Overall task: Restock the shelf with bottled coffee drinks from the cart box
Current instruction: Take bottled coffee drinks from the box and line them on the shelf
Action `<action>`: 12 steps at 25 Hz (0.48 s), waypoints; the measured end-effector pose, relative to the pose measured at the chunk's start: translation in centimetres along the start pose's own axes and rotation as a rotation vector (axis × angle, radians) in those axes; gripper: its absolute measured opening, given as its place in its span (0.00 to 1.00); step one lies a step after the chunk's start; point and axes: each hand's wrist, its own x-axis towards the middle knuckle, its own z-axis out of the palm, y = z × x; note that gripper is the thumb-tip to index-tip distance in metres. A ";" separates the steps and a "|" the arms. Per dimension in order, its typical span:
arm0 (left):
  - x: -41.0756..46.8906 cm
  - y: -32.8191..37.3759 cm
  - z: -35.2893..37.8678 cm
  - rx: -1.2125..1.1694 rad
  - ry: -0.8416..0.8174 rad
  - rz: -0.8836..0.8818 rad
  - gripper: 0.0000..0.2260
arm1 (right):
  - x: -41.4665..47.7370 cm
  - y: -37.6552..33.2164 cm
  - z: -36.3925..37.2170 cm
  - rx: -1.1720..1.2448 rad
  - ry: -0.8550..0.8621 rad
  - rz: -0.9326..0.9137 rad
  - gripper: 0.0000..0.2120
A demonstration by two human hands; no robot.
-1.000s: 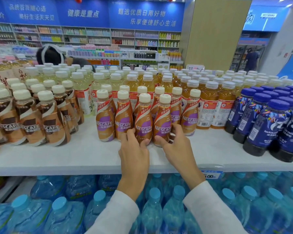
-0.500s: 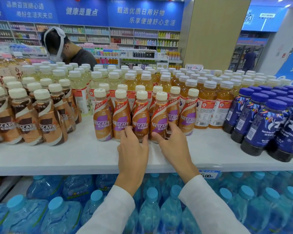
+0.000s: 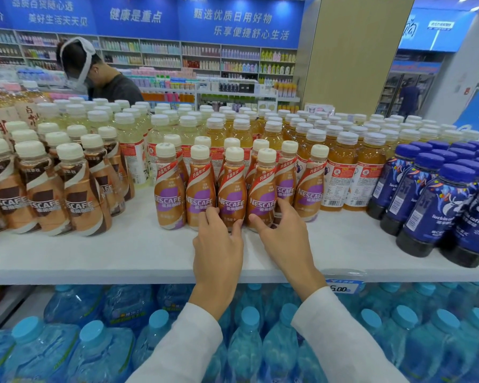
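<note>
You are facing a white shelf point(image 3: 100, 252) at chest height, both arms in white sleeves reaching forward. On it, straight ahead, stands a small block of purple-label Nescafé bottles point(image 3: 199, 189), cream caps up, all upright and touching one another in two short rows.

Your left hand point(image 3: 219, 244) lies palm down on the shelf with its fingertips pressed against the base of the third bottle point(image 3: 232, 189) in the front row. Your right hand point(image 3: 285, 236) sits just beside it, thumb against the lower front of the fourth bottle point(image 3: 263, 192) and fingers curled round its right side into the gap before the next one. Neither hand lifts anything. Both are loosely cupped against the bottles, probably nudging them into a tight, label-forward line.

To the left, set apart by a bare strip of shelf, stand brown-label Nescafé bottles point(image 3: 78, 194). Behind and to the right are amber tea bottles point(image 3: 340, 172), then dark blue Luckin coffee bottles point(image 3: 426, 205) near the right edge. A price tag point(image 3: 343, 284) hangs on the shelf lip by your right wrist. Below are blue-capped water bottles point(image 3: 244, 341).

The cart box is not in view, so the next load has to come from outside this frame. Beyond the shelf another person point(image 3: 108, 81) bends over stock.
</note>
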 end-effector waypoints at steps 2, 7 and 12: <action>-0.1 0.0 0.0 0.007 0.006 -0.007 0.20 | -0.1 -0.1 0.0 -0.014 0.001 -0.013 0.29; -0.2 0.1 0.1 0.014 0.021 -0.033 0.21 | -0.2 0.1 0.2 -0.003 0.016 -0.025 0.30; -0.1 0.2 0.3 0.041 0.026 -0.041 0.22 | -0.2 0.6 0.3 -0.029 -0.013 -0.052 0.28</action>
